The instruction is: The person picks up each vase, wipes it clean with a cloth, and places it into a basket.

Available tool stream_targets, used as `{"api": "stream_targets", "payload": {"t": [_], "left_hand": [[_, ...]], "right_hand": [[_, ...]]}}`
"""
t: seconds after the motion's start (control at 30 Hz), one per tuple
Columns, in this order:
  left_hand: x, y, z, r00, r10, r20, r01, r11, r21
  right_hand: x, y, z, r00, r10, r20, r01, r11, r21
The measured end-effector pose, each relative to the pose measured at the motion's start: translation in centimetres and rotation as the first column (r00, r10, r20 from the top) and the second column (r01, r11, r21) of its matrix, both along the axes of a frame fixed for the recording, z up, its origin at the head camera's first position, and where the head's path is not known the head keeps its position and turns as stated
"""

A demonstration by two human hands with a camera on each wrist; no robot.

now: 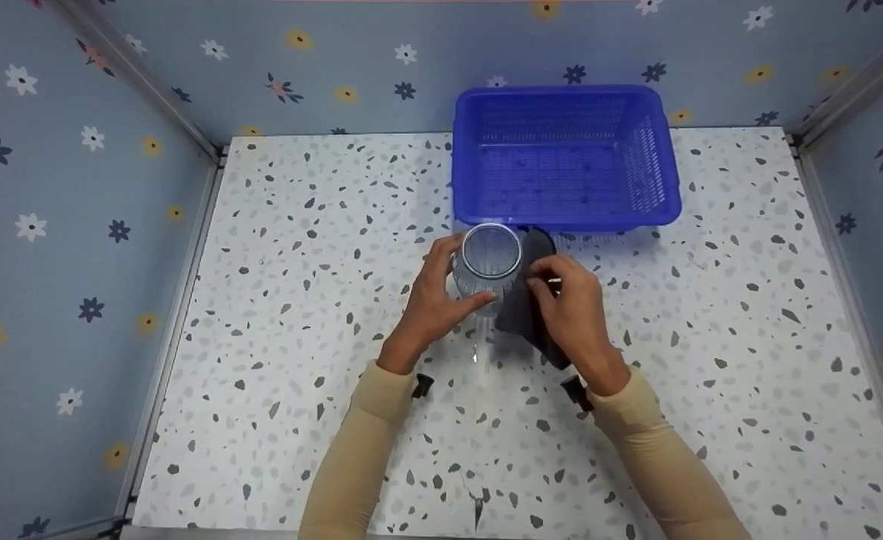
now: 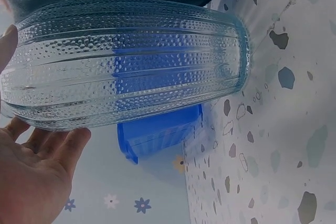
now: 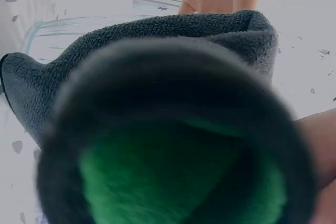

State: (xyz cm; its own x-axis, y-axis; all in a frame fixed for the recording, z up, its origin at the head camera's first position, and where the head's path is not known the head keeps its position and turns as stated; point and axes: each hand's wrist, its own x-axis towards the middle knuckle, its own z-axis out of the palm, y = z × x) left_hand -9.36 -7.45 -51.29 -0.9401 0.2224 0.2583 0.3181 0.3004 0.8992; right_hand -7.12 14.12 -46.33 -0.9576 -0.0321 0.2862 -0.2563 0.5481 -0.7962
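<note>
A tall clear glass vase with ribs and a dimpled texture stands upright on the speckled table, mouth up. My left hand holds it near the top, thumb on the near side and fingers on the far left. In the left wrist view the base of the vase meets the tabletop. My right hand pinches a dark grey cloth along the vase's right side. Close up in the right wrist view, the fuzzy cloth curls over, with green showing inside its fold.
Just behind the vase sits a blue plastic basket with slotted walls, near the back edge. Flower-patterned panels enclose the table at the back and both sides. White speckled tabletop spreads left and right of the hands.
</note>
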Motion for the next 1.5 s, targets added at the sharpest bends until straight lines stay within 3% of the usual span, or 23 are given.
{"api": "stream_targets", "payload": {"t": [0.17,0.3,0.5,0.7,0.93,1.23,1.5], "left_hand": [[0.0,0.0,0.0,1.0,0.001,0.002,-0.001,1.0,-0.005],[0.1,-0.1,0.0,1.0,0.003,0.0,-0.003,1.0,-0.012],[0.2,0.0,0.0,1.0,0.002,0.005,-0.002,1.0,-0.017],[0.2,0.1,0.0,1.0,0.009,-0.003,-0.009,1.0,-0.028],[0.2,0.1,0.0,1.0,0.007,0.014,-0.007,0.999,-0.034],[0.2,-0.1,0.0,1.0,0.017,0.02,-0.016,0.999,-0.029],[0.1,0.0,-0.1,1.0,0.005,0.013,-0.005,1.0,-0.009]], "right_hand": [[-0.1,0.5,-1.4,1.0,0.013,0.026,-0.012,1.0,-0.013],[-0.4,0.7,-3.5,0.997,0.03,0.069,-0.029,0.999,-0.023],[-0.9,0.6,-7.3,0.98,0.032,0.198,-0.047,0.997,0.068],[-1.1,0.5,-8.3,0.971,0.022,0.24,-0.046,0.994,0.097],[-0.8,0.6,-7.1,0.974,0.03,0.225,-0.049,0.996,0.08],[-0.5,0.8,-2.8,0.992,0.032,0.123,-0.027,0.999,-0.042],[-0.4,0.1,0.1,1.0,0.014,0.018,-0.013,0.998,-0.059]]}}
